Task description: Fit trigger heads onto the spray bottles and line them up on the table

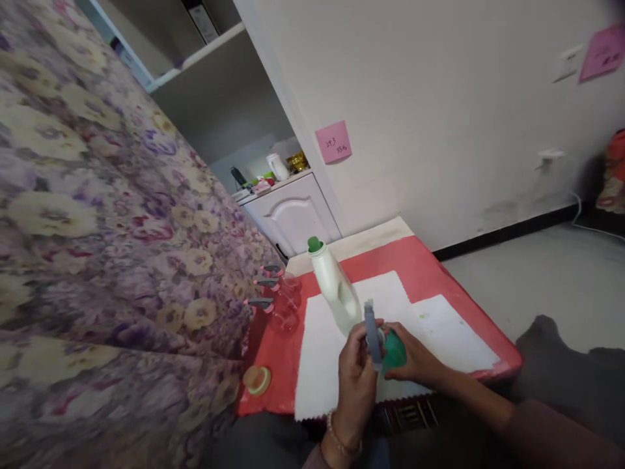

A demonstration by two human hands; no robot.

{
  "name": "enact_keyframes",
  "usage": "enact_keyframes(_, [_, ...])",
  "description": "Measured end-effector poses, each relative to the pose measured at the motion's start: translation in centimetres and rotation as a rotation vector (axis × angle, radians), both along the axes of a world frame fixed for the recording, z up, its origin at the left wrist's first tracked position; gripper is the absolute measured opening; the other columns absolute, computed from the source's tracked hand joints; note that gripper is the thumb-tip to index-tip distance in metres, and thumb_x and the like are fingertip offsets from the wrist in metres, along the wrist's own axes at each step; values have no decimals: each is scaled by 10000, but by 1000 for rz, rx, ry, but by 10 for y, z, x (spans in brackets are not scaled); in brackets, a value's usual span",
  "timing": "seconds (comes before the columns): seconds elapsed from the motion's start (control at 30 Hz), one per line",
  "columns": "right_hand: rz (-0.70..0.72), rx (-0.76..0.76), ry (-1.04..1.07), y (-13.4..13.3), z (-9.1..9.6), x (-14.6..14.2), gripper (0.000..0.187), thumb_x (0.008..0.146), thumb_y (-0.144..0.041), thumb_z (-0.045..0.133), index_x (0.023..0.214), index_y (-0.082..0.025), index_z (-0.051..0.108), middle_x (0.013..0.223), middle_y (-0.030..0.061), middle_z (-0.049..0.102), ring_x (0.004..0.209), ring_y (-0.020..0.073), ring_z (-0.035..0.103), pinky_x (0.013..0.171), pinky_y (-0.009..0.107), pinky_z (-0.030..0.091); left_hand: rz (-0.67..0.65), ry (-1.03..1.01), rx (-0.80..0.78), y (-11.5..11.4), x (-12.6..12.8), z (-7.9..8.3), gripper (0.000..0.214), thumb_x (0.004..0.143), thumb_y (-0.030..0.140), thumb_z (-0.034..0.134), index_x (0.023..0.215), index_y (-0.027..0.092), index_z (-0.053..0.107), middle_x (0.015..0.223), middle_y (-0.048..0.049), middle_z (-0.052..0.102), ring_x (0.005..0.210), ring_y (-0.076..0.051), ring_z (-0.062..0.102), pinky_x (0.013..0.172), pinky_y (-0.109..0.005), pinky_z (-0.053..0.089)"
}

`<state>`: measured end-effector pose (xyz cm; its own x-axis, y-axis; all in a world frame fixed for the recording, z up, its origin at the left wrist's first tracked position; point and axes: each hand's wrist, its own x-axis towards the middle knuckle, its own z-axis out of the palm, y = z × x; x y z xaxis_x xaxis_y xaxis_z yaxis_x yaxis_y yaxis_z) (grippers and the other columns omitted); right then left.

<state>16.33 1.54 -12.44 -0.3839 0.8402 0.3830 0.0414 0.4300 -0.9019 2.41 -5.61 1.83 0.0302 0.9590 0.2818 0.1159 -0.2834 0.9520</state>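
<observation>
Left hand: the left hand (pixel 356 374) is curled round the grey spray head (pixel 372 335), bracelet at the wrist.
Right hand: the right hand (pixel 414 355) grips the green bottle (pixel 394 354), fingers bent round its side.
Green bottle: above the near part of the white cloth (pixel 319 384), close against the spray head; whether the two are threaded together cannot be told.
Spill risk: if the joint is loose and the bottle tips, any liquid inside could leak onto the cloth; its fill is not visible.
White jug: the white jug (pixel 334 286) stands just beyond the hands; a stray knuckle or forearm could knock it over.
Clear spray bottles: the clear spray bottles (pixel 286 319) crowd the left edge of the red-covered counter (pixel 273 374); a nudge from the curtain (pixel 146 273) might topple one.
</observation>
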Motion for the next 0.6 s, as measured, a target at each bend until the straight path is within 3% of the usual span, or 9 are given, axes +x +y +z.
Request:
enact_keyframes(0.23, [3,-5,-43,-2,0,0,882,588,-439,840,1310,-206,390,1285,132,520,1197,350,509,1017,503,409,59,-67,29,-20,-6,20,334,819,323,676,1135,227,629,1204,-96,651,1013,-258,650,905,-378,524])
enact_keyframes(0.4, [-18,-31,-69,-2,-4,0,940,557,-429,854,1337,-219,374,1342,136,492,1261,365,466,1068,537,359,218,-133,210,-36,-19,45,354,767,364,728,1080,219,646,1119,-98,681,891,-258,687,798,-400,578])
enact_keyframes(0.5, [-31,-59,-87,-4,-6,1,988,550,-420,856,1374,-225,346,1388,145,456,1301,373,429,1094,552,327,330,-68,267,-40,-37,56,341,787,312,712,1110,237,631,1138,-77,677,887,-230,694,830,-389,574])
enact_keyframes(0.6, [-36,-68,-101,-5,-7,1,1035,537,-411,862,1394,-220,314,1405,154,431,1318,373,407,1102,546,320,364,123,241,-33,-65,54,341,814,262,671,1151,244,623,1183,-82,667,987,-235,672,888,-371,547])
